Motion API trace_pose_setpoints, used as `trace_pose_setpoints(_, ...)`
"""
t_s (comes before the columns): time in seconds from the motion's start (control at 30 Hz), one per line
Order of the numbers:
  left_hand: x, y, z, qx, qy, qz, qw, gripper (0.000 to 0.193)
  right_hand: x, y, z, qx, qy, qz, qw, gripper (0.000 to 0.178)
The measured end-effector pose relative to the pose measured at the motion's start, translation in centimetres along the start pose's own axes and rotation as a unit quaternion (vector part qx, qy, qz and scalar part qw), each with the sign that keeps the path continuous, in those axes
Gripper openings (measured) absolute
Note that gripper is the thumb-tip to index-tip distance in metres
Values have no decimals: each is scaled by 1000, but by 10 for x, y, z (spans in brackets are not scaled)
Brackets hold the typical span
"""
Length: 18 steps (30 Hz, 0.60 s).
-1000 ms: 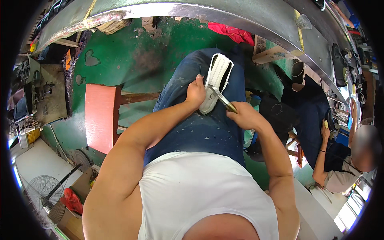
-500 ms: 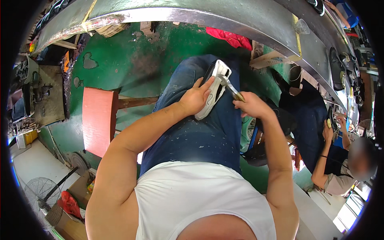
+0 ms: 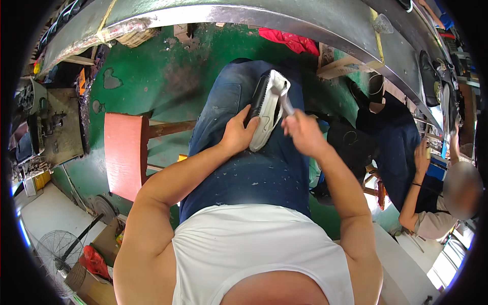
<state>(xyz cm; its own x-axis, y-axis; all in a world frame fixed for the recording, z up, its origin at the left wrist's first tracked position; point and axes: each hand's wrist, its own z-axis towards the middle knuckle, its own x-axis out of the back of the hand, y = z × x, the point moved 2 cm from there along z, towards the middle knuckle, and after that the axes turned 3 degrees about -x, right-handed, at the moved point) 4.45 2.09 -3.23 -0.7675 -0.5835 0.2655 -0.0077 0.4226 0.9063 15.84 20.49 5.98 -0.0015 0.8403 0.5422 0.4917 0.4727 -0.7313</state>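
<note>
A black and white shoe upper (image 3: 262,133) lies sole side up along my thighs, its pale inner edge facing me. My left hand (image 3: 240,132) grips its left side, with the thumb across the white part and the fingers going round the black side. In my right hand (image 3: 304,133) is a metal hammer (image 3: 287,105), its shaft blurred by motion. The hammer's blunt head is over the far part of the shoe upper; whether it touches cannot be made out.
A long metal-edged bench (image 3: 213,19) curves across the far side. To the left stands a pink-topped stool (image 3: 124,152), with a wire fan (image 3: 60,249) nearer. A red cloth (image 3: 290,40) lies under the bench. A co-worker (image 3: 391,137) sits at the right, by shoes (image 3: 429,79) on the bench.
My right hand has moved left and the hammer has swung more upright over the shoe upper. My left hand has slid toward the near end, and the shoe upper has turned, showing more black side.
</note>
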Motion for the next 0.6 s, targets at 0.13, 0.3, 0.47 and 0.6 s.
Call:
trace_pose_setpoints(0.13,6,24,-8,-31,-67,82,994,93,-16,27,-16,-66,-48,-21,996,37)
trace_pose_setpoints(0.3,28,61,-1,79,-183,195,960,104,-35,63,-54,-43,56,203,977,28)
trace_pose_setpoints(0.47,93,125,6,-248,-30,200,947,70,-52,72,-76,-45,121,330,935,27)
trace_pose_setpoints(0.6,79,161,41,-234,-2,-123,964,44,-50,74,-76,-35,131,354,925,39)
